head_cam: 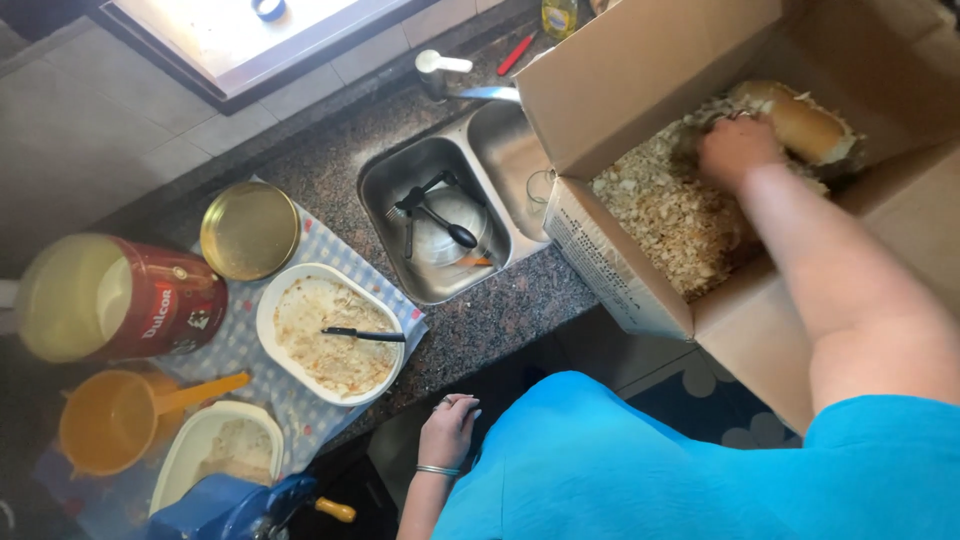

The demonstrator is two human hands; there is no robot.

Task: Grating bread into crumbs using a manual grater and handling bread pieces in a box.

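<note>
One open brown cardboard box (640, 290) sits to the right of the double steel sink (440, 270), partly overhanging its right basin. It holds pale crumbled flakes (670, 210) and one golden bread roll (800, 125) at the far end. The right hand (738, 148) is pressed into the flakes, touching the roll; fingers curled and buried, so whether they clamp anything I cannot tell. The left hand (448, 432) hangs loosely closed, holding nothing, below the counter edge in front of the sink.

Risk, as a judgement: the box seems poorly supported; downward pressure could tip it, spilling flakes into the sink.

Count, left of the sink: two white oval dishes (330, 335), one red tin (130, 300), one gold lid (250, 230), one orange cup (110, 420), one black utensil (365, 334).
</note>
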